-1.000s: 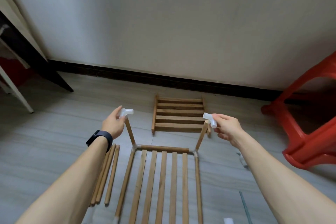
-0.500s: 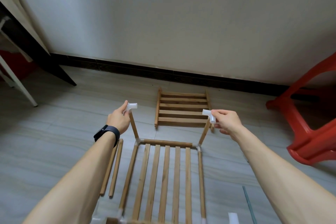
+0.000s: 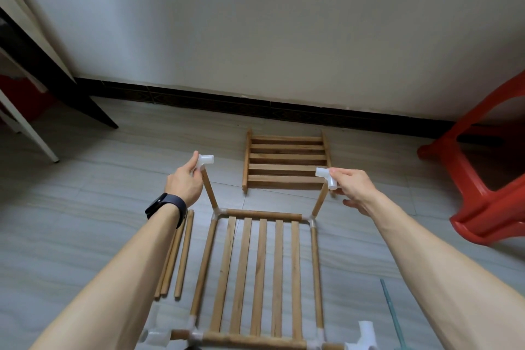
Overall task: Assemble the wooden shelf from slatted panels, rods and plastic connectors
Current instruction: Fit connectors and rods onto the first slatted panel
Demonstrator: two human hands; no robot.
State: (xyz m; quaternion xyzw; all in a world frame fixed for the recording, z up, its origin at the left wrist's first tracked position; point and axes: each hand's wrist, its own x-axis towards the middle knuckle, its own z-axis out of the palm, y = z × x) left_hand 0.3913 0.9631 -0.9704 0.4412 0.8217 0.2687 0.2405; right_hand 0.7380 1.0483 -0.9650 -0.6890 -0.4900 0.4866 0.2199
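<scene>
At the near edge of the grey tiled floor, translucent white plastic connectors sit at both near corners of a rectangular slatted wooden panel. The panel lies flat, slats running near to far. Three loose round wooden rods lie side by side on the floor just left of the panel, and a thin green stick lies to its right. At the far left corner of the panel, the left upright wooden rod rises from a corner joint, leaning slightly left. At the far right corner, the right upright wooden rod rises leaning slightly right. The left hand, with a dark wristband on its wrist, pinches a white elbow connector seated on top of the left upright wooden rod. The right hand grasps a second white elbow connector between thumb and fingers at the top of the right upright wooden rod; whether it is seated cannot be determined. Beyond the hands, a second slatted wooden panel lies flat, slats running left to right. A red plastic stool stands at the far right, and a black skirting board runs along the base of the white wall.
</scene>
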